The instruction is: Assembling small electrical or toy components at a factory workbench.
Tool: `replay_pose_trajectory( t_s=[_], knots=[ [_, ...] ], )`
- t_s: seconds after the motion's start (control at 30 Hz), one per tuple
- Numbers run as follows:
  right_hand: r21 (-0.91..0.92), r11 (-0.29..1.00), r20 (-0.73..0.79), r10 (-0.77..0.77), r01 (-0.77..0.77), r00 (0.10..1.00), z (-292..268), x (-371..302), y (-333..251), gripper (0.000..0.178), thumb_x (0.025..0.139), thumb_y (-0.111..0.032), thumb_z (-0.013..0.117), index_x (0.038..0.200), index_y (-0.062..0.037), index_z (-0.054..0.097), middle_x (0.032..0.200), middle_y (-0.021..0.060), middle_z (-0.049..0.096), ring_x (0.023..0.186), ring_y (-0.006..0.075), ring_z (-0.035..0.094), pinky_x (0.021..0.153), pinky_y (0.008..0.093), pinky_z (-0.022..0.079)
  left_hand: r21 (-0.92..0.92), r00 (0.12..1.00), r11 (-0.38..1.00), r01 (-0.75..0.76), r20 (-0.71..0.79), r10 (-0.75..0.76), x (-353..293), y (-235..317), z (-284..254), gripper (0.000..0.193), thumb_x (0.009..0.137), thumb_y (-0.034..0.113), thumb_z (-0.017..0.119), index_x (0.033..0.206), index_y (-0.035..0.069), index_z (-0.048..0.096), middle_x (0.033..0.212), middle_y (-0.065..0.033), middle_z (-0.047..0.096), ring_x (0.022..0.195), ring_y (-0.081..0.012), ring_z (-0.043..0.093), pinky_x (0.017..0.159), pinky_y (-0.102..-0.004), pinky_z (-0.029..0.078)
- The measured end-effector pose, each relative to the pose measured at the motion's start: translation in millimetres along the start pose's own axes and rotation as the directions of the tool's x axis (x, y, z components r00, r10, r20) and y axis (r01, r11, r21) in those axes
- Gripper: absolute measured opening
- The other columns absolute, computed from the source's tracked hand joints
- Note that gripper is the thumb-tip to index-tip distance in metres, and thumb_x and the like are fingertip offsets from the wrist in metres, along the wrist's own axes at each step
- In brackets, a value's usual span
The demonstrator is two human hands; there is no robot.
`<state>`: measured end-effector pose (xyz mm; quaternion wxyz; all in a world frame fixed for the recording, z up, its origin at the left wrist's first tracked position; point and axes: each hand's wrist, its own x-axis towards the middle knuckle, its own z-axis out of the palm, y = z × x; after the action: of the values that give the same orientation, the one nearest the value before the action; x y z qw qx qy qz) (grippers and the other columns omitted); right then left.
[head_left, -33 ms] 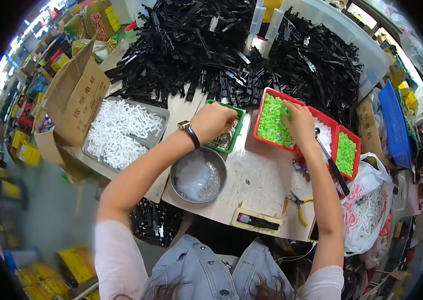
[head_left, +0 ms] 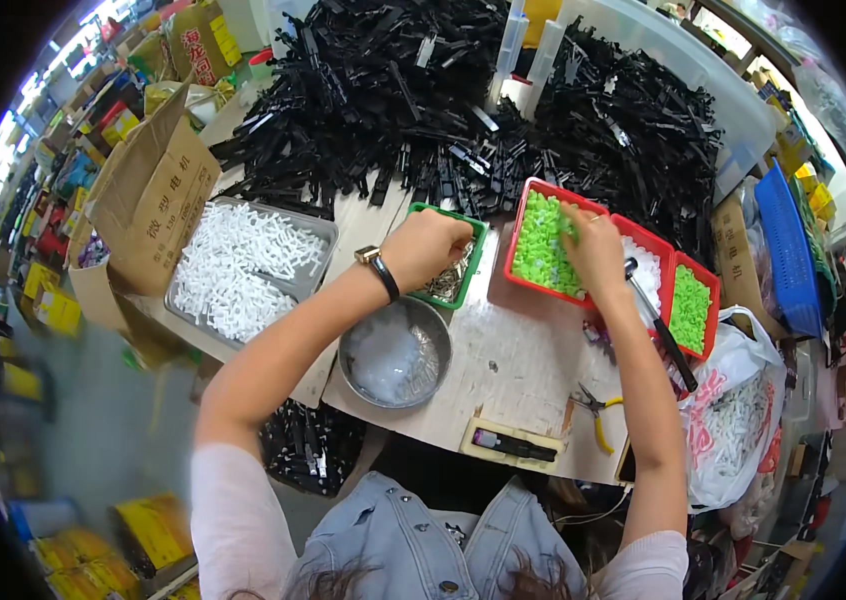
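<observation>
Well in from the bench's (head_left: 503, 375) near edge, the left hand (head_left: 428, 247) curls over metal parts (head_left: 447, 283) in the green tray (head_left: 474, 264); the right hand (head_left: 595, 250) crosses the red tray's (head_left: 545, 290) right edge, at green plastic pieces (head_left: 543, 240). Whether either grip holds something, I cannot tell.

Hands (head_left: 421, 252) reach over green tray (head_left: 476, 264) and red tray (head_left: 543, 289), grip unclear.

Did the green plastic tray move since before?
No: the green plastic tray keeps its place on the pale tabletop, just beyond the round grey metal bowl.
</observation>
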<state>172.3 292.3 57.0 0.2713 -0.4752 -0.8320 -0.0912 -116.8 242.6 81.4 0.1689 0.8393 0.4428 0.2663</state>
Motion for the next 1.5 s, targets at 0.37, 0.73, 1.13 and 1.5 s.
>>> replay_pose_trajectory(
  t_s=[0.37, 0.73, 1.13, 1.5],
  knots=[
    [0.051, 0.996, -0.148, -0.065, 0.073, 0.987, -5.7, -8.3, -4.1, 0.011, 0.077, -0.009, 0.067, 0.088, -0.008, 0.071, 0.078, 0.0132, 0.067, 0.072, 0.0325, 0.064, 0.068, 0.0422, 0.051, 0.126, 0.994, 0.992, 0.022, -0.109, -0.008, -9.4, -6.4, 8.6, 0.006, 0.07, 0.007, 0.066, 0.075, 0.005, 0.064, 0.073, -0.015, 0.065, 0.072, -0.0342, 0.064, 0.065, -0.0412, 0.051],
    [0.803, 0.417, 0.229, 0.444, -0.426, 0.866, -74.8, -55.8, -63.1, 0.015, 0.077, -0.003, 0.072, 0.091, 0.002, 0.069, 0.08, 0.0067, 0.07, 0.076, 0.012, 0.067, 0.067, 0.0254, 0.052, 0.24, 0.984, 0.961, 0.138, -0.14, -0.107, -14.9, -9.9, 18.4, 0.004, 0.068, 0.008, 0.063, 0.069, 0.009, 0.066, 0.07, -0.0127, 0.065, 0.07, -0.0334, 0.064, 0.063, -0.0435, 0.051],
    [0.681, -0.593, 0.705, 0.371, -0.43, 0.605, -107.1, -150.9, -95.9, 0.031, 0.093, -0.001, 0.053, 0.122, 0.0107, 0.049, 0.123, 0.0204, 0.055, 0.117, 0.0325, 0.056, 0.104, 0.0381, 0.047, -0.123, 0.95, 0.985, -0.123, -0.302, 0.081, -68.2, 96.7, -11.7, 0.007, 0.077, 0.01, 0.069, 0.082, 0.005, 0.068, 0.076, -0.0118, 0.066, 0.07, -0.0276, 0.064, 0.064, -0.0356, 0.05],
    [0.781, -0.385, 0.612, 0.312, -0.492, 0.727, -119.2, -171.4, -145.2, 0.021, 0.094, 0.0, 0.052, 0.114, 0.0082, 0.053, 0.121, 0.0211, 0.058, 0.111, 0.0291, 0.061, 0.096, 0.0373, 0.052, -0.984, 0.869, 0.066, 0.167, 0.115, -0.481, -160.2, 213.5, 83.4, 0.011, 0.088, 0.01, 0.07, 0.093, 0.0, 0.068, 0.08, -0.003, 0.068, 0.071, -0.0065, 0.063, 0.065, -0.0211, 0.051]
  ],
)
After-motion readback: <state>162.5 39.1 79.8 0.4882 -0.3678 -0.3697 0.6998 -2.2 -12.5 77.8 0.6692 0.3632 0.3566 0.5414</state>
